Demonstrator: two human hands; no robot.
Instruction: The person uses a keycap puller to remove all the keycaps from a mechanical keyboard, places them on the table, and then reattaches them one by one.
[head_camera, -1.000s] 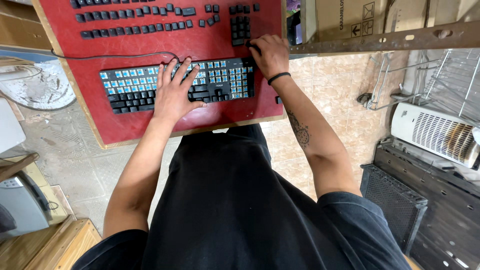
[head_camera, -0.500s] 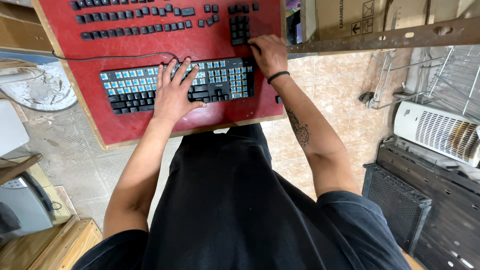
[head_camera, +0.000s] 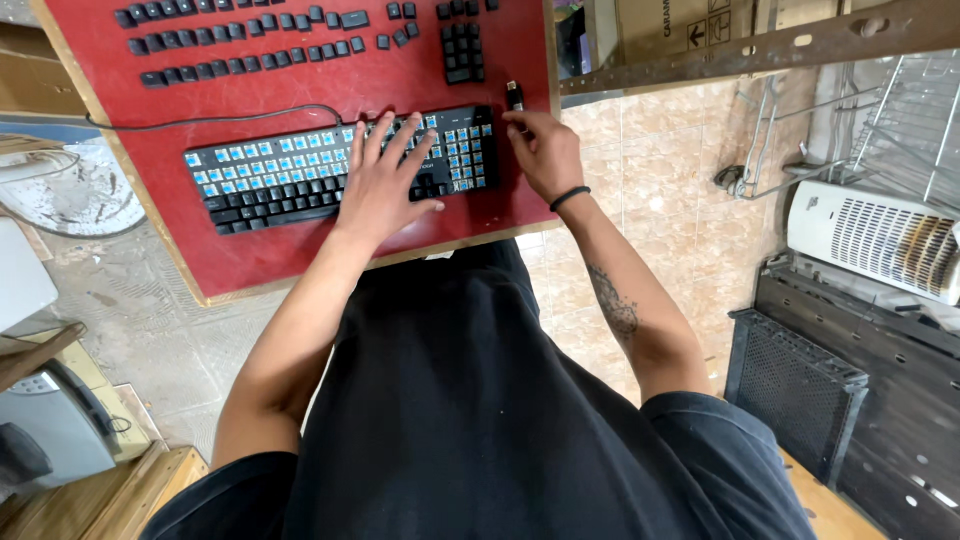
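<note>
Cable (head_camera: 210, 120) runs off keyboard's left end across red board (head_camera: 300, 255); snag it and whole unit slides. Keyboard (head_camera: 270, 185) lies mid-board, most caps stripped, blue switches bare; your left hand (head_camera: 385, 185) rests flat on it, fingers spread, gripping nothing, so heavy palm could bend exposed stems. Loose keycaps (head_camera: 250, 45) sit in rows above; careless sweep scatters them. Right hand (head_camera: 540, 150) sits at keyboard's right end, fingertips by small black tool (head_camera: 514, 96), perhaps keycap puller; grip unclear. Tool lies near board edge and could drop.

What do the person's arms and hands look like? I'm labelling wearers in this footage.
Both arms are bare below short black sleeves. The right hand has a thin black band at its wrist and a dark tattoo on that forearm. The left hand wears nothing.
</note>
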